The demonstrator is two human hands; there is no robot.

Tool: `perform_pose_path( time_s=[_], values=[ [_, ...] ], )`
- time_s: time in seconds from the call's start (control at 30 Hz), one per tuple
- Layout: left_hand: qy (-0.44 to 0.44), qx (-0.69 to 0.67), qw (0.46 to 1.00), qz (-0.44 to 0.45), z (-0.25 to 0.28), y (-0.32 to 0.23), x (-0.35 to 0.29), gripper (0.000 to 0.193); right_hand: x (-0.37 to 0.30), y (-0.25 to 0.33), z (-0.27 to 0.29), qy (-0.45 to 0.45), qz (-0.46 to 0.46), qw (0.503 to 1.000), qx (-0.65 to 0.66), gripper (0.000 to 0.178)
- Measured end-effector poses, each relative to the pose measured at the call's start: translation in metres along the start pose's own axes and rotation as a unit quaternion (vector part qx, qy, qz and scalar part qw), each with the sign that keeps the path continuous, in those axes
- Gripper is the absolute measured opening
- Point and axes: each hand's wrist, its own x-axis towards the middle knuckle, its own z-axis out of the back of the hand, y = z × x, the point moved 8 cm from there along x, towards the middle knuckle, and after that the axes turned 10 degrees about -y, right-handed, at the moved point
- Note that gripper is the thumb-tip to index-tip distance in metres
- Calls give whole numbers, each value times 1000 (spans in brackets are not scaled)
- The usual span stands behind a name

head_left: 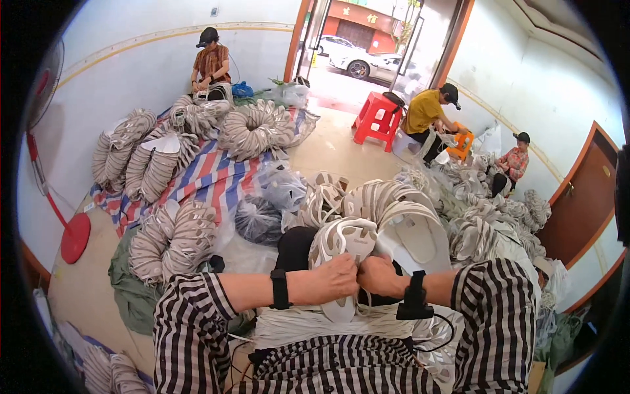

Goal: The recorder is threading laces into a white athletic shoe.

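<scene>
A white and beige shoe upper rests across my lap, its toe end pointing toward me. My left hand is closed over its middle, fingers pinched together. Right beside it, my right hand is also closed, and the two hands nearly touch at the upper's right edge. Whatever the fingertips pinch is hidden by the hands. A thick bundle of white laces lies across my lap below the hands. Just beyond my right hand curves a row of nested shoe uppers.
Coiled rows of uppers lie at the left, some on a striped tarp. Clear plastic bags sit ahead. A red stool stands near the doorway. Three people work farther off. A floor fan stands left.
</scene>
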Motion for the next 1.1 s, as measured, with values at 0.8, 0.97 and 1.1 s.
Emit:
perform_pose_path(
  time_s=[0.8,0.97,1.1],
  values=[
    [204,57,959,187,-36,28,-3,16,-8,21,48,-177,146,917,326,16],
    [211,0,935,286,-39,43,-8,11,-12,19,49,-170,151,907,354,16],
    [241,-32,900,362,-45,54,-12,13,-11,19,49,-189,153,911,333,15]
  ],
)
